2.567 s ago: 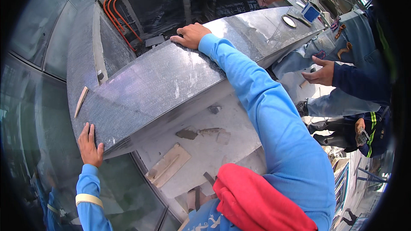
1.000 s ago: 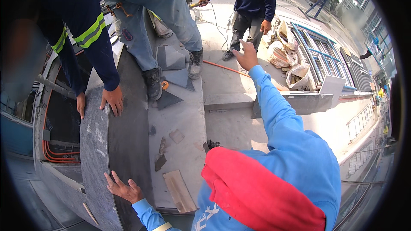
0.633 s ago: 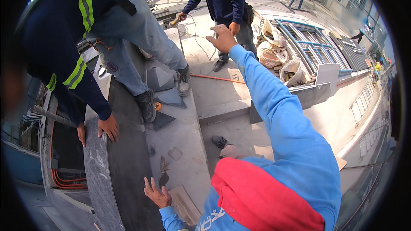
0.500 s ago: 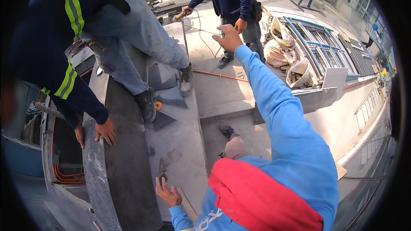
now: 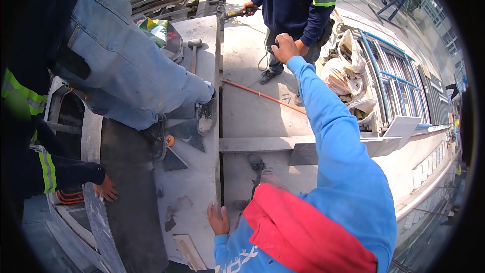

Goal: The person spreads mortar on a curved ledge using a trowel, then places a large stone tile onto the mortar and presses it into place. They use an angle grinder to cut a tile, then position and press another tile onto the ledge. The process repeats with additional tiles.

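My left hand (image 5: 218, 219) rests at the edge of the pale concrete ledge (image 5: 207, 192), fingers apart, holding nothing. My right arm reaches forward in a blue sleeve. At its end my right hand (image 5: 286, 49) is raised, thumb and forefinger curved with a gap between them and no object visible there. It overlaps a co-worker's hand (image 5: 301, 47) in the picture; whether they touch I cannot tell. Left of my left hand lie broken grey fragments (image 5: 171, 218) and a wooden offcut (image 5: 189, 251). A red cloth (image 5: 303, 232) hangs over my blue top.
A co-worker at left, in jeans (image 5: 121, 45), stands on the ledge with a hand on a long dark slab (image 5: 134, 197). The co-worker ahead holds a corded power tool (image 5: 240, 12). A mallet (image 5: 194, 53), orange pole (image 5: 262, 94), filled sacks (image 5: 341, 78) and blue-and-silver frames (image 5: 391, 78) lie about.
My view has shifted. My left hand has come down from above the ledge to its edge. The co-worker at left now shows one hand on the slab instead of two.
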A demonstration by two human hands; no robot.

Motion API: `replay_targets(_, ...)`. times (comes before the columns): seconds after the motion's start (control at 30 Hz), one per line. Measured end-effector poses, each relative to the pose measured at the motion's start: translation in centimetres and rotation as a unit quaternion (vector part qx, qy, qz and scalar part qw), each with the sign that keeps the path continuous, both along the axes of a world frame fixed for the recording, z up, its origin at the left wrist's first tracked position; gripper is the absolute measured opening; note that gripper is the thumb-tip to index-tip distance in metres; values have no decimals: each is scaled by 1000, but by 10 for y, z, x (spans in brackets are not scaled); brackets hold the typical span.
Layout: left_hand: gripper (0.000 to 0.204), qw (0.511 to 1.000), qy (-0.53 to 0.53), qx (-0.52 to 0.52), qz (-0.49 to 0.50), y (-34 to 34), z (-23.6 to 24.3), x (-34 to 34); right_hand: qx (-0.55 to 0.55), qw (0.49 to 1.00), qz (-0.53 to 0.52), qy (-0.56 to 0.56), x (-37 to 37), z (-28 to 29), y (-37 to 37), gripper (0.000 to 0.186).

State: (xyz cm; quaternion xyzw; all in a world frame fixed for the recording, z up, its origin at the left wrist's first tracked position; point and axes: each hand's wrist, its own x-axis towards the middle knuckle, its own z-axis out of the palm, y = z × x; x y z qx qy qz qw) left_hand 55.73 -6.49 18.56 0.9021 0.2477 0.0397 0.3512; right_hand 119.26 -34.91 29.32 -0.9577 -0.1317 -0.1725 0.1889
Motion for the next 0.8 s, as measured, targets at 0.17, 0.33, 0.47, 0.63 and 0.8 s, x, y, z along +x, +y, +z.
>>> replay_targets(0.17,43,995,40,-12,-88,-23,-11,55,-85,996,25,24,23,11,-24,43)
replay_targets(0.33,43,996,15,-28,-85,-32,-20,88,-23,999,23,9,59,29,-13,47)
replay_targets(0.47,44,998,14,-42,-43,-37,-21,87,10,998,53,38,58,8,-2,46)
replay_targets(0.63,43,997,39,-35,-49,-41,-24,64,2,992,73,105,29,-29,2,47)
replay_targets(0.8,42,998,36,-38,-35,-35,-31,41,10,989,80,121,7,-32,7,46)
